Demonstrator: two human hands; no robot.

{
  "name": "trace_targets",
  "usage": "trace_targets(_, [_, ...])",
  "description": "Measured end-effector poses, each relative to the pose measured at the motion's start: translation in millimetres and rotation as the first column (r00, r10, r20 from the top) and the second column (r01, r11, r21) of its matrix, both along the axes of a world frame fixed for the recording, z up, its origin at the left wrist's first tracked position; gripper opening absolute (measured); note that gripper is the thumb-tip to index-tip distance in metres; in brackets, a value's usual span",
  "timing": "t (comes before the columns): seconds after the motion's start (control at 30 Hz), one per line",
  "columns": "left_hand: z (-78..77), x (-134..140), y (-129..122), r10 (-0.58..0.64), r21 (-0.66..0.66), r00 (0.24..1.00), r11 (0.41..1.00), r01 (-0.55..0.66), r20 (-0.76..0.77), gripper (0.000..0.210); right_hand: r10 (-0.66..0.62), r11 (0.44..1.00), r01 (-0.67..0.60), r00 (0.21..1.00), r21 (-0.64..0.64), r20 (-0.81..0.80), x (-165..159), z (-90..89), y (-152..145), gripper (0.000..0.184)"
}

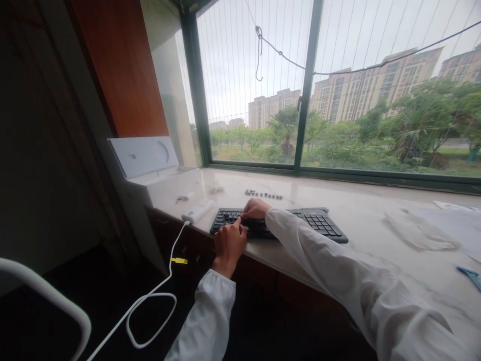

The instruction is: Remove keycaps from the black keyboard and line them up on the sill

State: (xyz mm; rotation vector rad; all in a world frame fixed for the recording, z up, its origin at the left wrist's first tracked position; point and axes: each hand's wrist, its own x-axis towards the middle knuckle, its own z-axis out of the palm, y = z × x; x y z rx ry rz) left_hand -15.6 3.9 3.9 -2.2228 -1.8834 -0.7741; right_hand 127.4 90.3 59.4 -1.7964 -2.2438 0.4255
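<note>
A black keyboard (326, 224) lies on the marble-patterned sill, with a patch of its left part looking uneven, as if keys are off there. Over that left part my right hand (256, 208) reaches across with its fingers bent down and pinched together. My left hand (230, 244) rests at the keyboard's front edge, fingers curled, its index fingertip meeting the right fingers. Whatever the fingertips grip is too small and covered to make out. Behind the keyboard, several small dark keycaps (266, 194) stand in short rows.
At the left are an open white box (165, 183) and a white device (197, 210) with a white cable (172, 271) hanging off the sill edge. Clear plastic wrapping (421, 230) and a blue item (469, 277) lie at the right. A window frame (255, 168) borders the back.
</note>
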Motion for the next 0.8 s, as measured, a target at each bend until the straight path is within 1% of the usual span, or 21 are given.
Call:
trace_targets(0.2, [1.0, -0.4, 1.8, 0.01, -0.014, 1.0, 1.0, -0.01, 0.019, 0.036, -0.009, 1.0, 0.009, 1.0, 0.018, -0.011, -0.2, 1.0, -6.3, 0.031])
trace_targets(0.4, [-0.3, 0.9, -2.2, 0.036, -0.017, 0.999, 0.999, -0.036, 0.023, 0.037, -0.007, 0.999, 0.007, 1.0, 0.033, -0.012, 1.6, -0.8, -3.5, 0.034])
trace_targets(0.6, [0.7, 1.5, -2.8, 0.042, -0.03, 0.999, 0.999, -0.042, 0.018, 0.038, 0.069, 0.997, -0.069, 0.998, 0.047, 0.006, 3.7, -1.7, -0.3, 0.032])
trace_targets(0.8, [2.1, 2.6, -4.5, 0.044, -0.039, 0.999, 0.998, -0.043, 0.02, 0.037, 0.171, 0.977, -0.174, 0.985, 0.122, 0.036, 5.9, -4.3, 1.4, 0.026])
